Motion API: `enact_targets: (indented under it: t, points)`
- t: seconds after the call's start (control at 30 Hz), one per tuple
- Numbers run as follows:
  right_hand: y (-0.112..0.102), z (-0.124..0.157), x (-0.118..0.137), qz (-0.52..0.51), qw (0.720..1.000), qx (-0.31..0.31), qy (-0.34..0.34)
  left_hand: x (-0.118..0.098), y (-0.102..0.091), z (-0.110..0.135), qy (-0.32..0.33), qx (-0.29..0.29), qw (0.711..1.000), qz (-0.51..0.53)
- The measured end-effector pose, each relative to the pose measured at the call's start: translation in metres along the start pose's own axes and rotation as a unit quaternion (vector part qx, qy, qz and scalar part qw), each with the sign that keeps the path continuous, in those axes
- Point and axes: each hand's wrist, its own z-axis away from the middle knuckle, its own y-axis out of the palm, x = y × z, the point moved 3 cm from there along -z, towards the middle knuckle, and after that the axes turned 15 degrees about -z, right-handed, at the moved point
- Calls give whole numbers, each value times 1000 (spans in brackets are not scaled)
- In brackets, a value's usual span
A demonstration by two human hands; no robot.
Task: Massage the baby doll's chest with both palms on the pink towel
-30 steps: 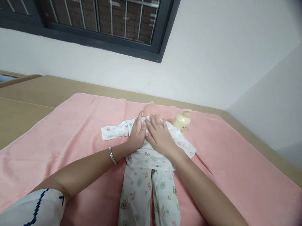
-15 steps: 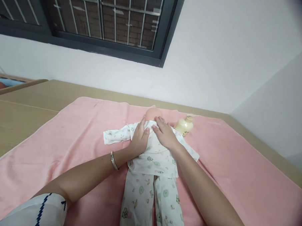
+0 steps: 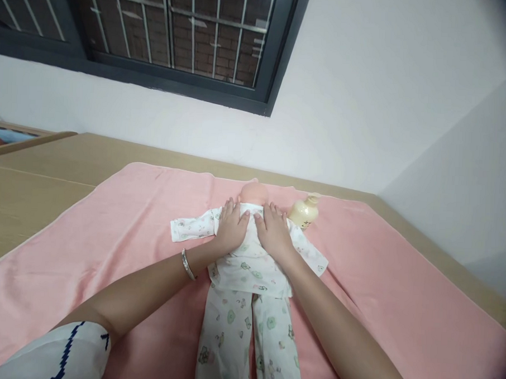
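A baby doll (image 3: 254, 193) lies on a pink blanket (image 3: 151, 207), the smooth top of its head at the far end. It is dressed in a white printed top (image 3: 249, 273) with the sleeves spread out and matching trousers (image 3: 225, 328). My left hand (image 3: 232, 227) rests flat on the left shoulder area of the top, fingers stretched toward the head. On the other shoulder area lies my right hand (image 3: 274, 229), palm down, fingers extended. Both thumbs point inward, a small gap between them. The cloth under my palms is hidden.
A cream pump bottle (image 3: 304, 213) stands on the blanket just right of the doll's shoulder. The blanket covers a wooden surface (image 3: 48, 158) against a white wall (image 3: 345, 93). Above is a dark-framed window (image 3: 266, 73) with bars.
My left hand has turned from its edge to lie flatter on the shoulder. My right hand has shifted slightly, its fingers pointing straighter ahead. The view has moved a little.
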Motion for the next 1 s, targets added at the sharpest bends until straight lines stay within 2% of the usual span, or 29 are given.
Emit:
enact_targets:
  t: [0.1,0.2,0.33,0.47,0.63,0.73,0.83,0.93,1.0]
  points:
    - [3,17,14,21,1000,10,-2,2,-2,-10,-2,35,998,-45]
    - [5,20,17,7,999,28,-20,3,-5,-10,13,31,997,-76]
    - [0,-1,-4,-58,998,37,-9,-7,-8,8,68,9,991,-119]
    - [-5,-18,-19,-95,995,39,10,-17,-9,23,99,17,983,-154]
    - [2,7,7,-26,999,27,13,-10,-14,-1,70,69,987,-126]
    - [6,22,19,2,1000,25,-18,-4,-16,-14,62,75,987,-127]
    - [2,13,9,-39,998,38,-35,-9,-13,-1,83,37,985,-148]
    - [-4,-6,-10,-86,996,26,-5,-19,-10,22,117,10,979,-164]
    - [-5,-9,-13,-74,997,11,12,-21,-10,25,128,13,979,-156]
